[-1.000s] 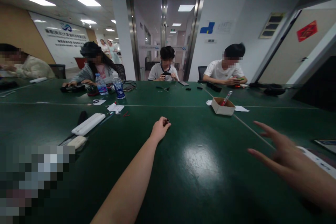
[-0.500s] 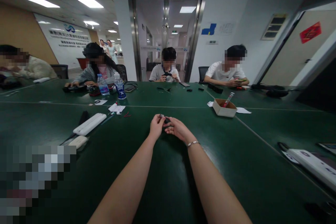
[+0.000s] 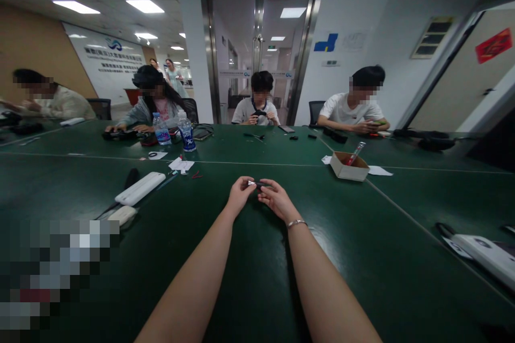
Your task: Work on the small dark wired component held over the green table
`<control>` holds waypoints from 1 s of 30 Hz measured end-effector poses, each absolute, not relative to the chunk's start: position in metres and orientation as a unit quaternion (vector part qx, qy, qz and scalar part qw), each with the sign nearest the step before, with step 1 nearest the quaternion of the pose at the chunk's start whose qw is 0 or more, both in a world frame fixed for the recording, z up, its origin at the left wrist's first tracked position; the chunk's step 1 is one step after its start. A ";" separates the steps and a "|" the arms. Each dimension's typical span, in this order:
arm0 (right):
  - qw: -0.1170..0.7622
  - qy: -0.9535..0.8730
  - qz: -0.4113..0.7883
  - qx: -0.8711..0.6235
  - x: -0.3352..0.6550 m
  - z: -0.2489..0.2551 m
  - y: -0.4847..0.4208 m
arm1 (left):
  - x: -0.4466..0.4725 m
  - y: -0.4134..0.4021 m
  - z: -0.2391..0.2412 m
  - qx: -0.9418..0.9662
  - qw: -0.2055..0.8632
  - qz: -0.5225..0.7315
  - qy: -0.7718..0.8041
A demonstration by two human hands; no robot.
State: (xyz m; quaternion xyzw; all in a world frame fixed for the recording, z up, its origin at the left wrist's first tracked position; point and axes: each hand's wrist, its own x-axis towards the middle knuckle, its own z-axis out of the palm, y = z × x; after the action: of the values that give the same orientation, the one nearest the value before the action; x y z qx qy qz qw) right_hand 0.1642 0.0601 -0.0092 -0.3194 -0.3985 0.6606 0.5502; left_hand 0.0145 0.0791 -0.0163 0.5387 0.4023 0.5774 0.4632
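A small dark object with a shiny silver end (image 3: 259,185) is held up between my two hands, above the green table (image 3: 257,268). It is too small for me to tell its kind. My left hand (image 3: 238,195) pinches the silver end between thumb and fingers. On the other side, my right hand (image 3: 278,201) has thumb and forefinger closed on the dark end, the other fingers loosely curled below. A silver bracelet (image 3: 296,223) circles my right wrist. The fingers hide part of the object.
To the left lie a white power strip (image 3: 140,188), a pale rounded block (image 3: 123,216) and paper scraps (image 3: 181,164). An open cardboard box (image 3: 349,171) holds a red-and-clear tube. Two bottles (image 3: 186,134) stand farther back. Several people sit across the table; another white device (image 3: 485,254) is at right.
My hands have drawn slightly apart and the object now lies more level, showing its silver end and dark body. The whole view has shifted a little.
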 end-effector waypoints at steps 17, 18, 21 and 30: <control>0.564 -0.399 0.642 -0.334 0.164 -0.011 0.061 | -0.002 0.069 -0.013 0.582 0.478 0.512 0.414; 0.563 -0.398 0.643 -0.334 0.164 -0.011 0.061 | -0.002 0.070 -0.013 0.577 0.481 0.512 0.415; 0.560 -0.399 0.644 -0.334 0.164 -0.009 0.061 | -0.002 0.071 -0.011 0.570 0.485 0.516 0.417; 0.550 -0.421 0.634 -0.344 0.162 -0.007 0.058 | -0.008 0.068 -0.008 0.595 0.424 0.501 0.465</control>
State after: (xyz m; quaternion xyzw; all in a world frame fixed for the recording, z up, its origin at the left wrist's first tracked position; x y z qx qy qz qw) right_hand 0.1623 0.0575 -0.0067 -0.3441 -0.4209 0.6343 0.5496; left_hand -0.0078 0.0677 -0.0084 0.5949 0.4645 0.5009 0.4235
